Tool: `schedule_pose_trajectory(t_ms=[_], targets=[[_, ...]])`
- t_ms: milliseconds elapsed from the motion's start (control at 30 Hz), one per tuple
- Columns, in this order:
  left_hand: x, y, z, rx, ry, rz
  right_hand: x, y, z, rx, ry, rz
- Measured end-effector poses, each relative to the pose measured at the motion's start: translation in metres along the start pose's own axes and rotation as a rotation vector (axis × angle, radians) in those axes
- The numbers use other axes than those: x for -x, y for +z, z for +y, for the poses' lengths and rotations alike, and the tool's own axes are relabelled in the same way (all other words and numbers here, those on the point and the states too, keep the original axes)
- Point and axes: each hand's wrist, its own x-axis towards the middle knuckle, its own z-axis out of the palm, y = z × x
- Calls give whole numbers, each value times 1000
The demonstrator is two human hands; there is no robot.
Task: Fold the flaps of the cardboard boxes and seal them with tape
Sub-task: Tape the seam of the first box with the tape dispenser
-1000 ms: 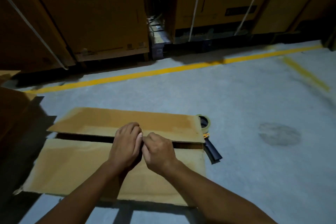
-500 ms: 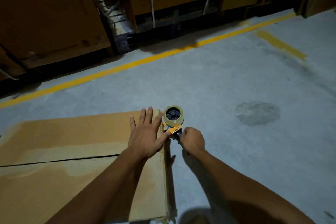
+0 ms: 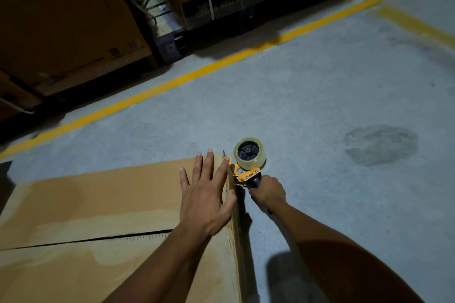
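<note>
Right hand point(image 3: 267, 193) clenched round the handle of the tape dispenser point(image 3: 248, 163), which sits just beside the far right corner of the cardboard box point(image 3: 98, 199). Left hand point(image 3: 204, 194) lies flat, fingers straight, pressing the box top near that corner. Risk: tape started off the seam point(image 3: 98, 238) would leave the box unsealed. Box shut; contents hidden.

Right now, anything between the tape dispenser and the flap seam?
Yes: the left hand lies flat on the box by its right edge, wrist over the seam there. The tape dispenser, in the right hand, sits beside that edge.
</note>
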Motion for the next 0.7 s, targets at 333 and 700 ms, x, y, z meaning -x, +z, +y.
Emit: schedule_pose_trajectory(t_ms=[333,700], targets=[[-8,2,44,-32,37,-70,-7,-51,14,-264,198,135],[-32,3,75,79,-181,-56,42,-130,-34,-424,21,170]])
